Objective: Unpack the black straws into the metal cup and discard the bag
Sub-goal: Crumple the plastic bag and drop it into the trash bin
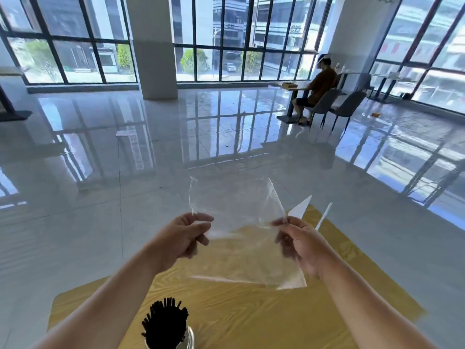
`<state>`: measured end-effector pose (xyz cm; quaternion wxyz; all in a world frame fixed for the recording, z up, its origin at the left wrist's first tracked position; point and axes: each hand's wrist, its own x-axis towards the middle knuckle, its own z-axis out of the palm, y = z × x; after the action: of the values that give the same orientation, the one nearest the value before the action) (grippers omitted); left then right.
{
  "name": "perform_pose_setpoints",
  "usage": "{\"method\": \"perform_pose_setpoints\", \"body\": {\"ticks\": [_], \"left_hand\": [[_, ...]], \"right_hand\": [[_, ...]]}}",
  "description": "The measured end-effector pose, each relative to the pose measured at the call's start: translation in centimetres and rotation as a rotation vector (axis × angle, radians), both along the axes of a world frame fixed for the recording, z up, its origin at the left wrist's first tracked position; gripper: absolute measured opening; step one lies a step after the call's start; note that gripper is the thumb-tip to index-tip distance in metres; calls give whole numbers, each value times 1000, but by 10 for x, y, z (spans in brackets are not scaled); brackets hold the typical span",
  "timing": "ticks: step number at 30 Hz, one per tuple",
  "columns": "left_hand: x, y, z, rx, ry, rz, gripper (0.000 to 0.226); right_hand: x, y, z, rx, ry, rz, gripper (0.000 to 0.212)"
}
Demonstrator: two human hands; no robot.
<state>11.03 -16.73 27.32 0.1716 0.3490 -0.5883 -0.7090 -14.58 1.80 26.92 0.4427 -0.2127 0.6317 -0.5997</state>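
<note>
One clear plastic bag [239, 222] is held up in the air over the far part of the worktop [251, 311], stretched flat between two hands. It looks empty; the floor and the wood grain show through it. The left hand [181, 238] pinches the bag's left edge, its fingers [201, 220] closed on the film. The right hand [299, 245] grips the right edge the same way, fingers [279, 224] clenched on the plastic. A loose lower corner of the bag hangs down to the right of centre, near the right wrist.

The black straws [164, 326] stand as one dense bundle, too many to count, in a single metal cup [188, 341] at the near edge of the worktop, left of centre and below the left forearm. Only part of the cup's rim shows at the bottom of the view.

The worktop is one yellow wood-grain surface. Beyond it lies a glossy tiled floor [100, 172]. Far to the right, one person [319, 89] sits at a table beside two grey chairs [347, 107], in front of tall windows [239, 39].
</note>
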Motion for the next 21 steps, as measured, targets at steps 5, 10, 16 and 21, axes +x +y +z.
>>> {"method": "perform_pose_setpoints", "body": {"ticks": [5, 10, 16, 21], "left_hand": [[-37, 20, 0, 47, 66, -65, 26], [-77, 41, 2, 61, 107, -76, 41], [-120, 46, -7, 222, 73, 127, 25], [-149, 57, -15, 256, -20, 98, 96]], "right_hand": [[-40, 31, 0, 48, 51, -43, 42], [-68, 57, -1, 19, -60, -113, 52], [-97, 85, -5, -92, -196, -231, 42], [-119, 100, -7, -105, -83, -352, 14]]}}
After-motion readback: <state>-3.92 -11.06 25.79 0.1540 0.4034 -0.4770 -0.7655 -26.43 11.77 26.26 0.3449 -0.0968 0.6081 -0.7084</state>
